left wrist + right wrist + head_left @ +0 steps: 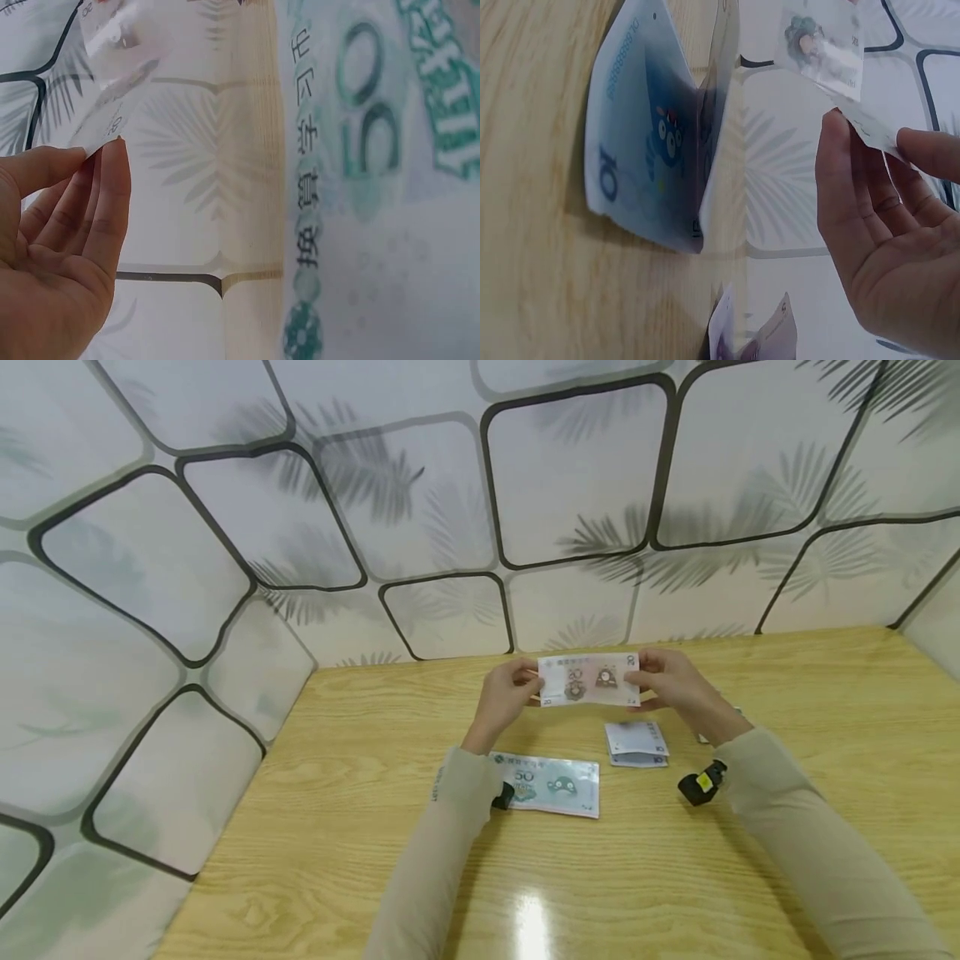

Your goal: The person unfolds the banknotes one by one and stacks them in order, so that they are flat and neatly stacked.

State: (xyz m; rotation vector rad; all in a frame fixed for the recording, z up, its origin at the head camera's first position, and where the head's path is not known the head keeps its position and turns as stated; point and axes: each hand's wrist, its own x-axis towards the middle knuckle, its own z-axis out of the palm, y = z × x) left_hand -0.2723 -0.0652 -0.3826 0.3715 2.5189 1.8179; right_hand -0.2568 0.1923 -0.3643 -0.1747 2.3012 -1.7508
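A pinkish play banknote (590,680) marked 20 is stretched out above the table, its printed face with cartoon figures toward the head camera. My left hand (504,697) pinches its left end between thumb and fingertips, while the right end is pinched by my right hand (678,685). In both wrist views the note bends near the fingers. Below my left wrist lies a green play banknote (566,787) marked 50, flat on the table and partly covered by the sleeve. A folded play banknote (636,739) marked 10 sits beneath the right hand, its blue inner face (637,142) showing in the right wrist view.
Another folded note (776,337), purplish, stands at the bottom of the right wrist view. In the head view, a note's edge (703,739) peeks out beside my right forearm. The wooden table (337,827) meets a patterned wall (577,477) at the back and left.
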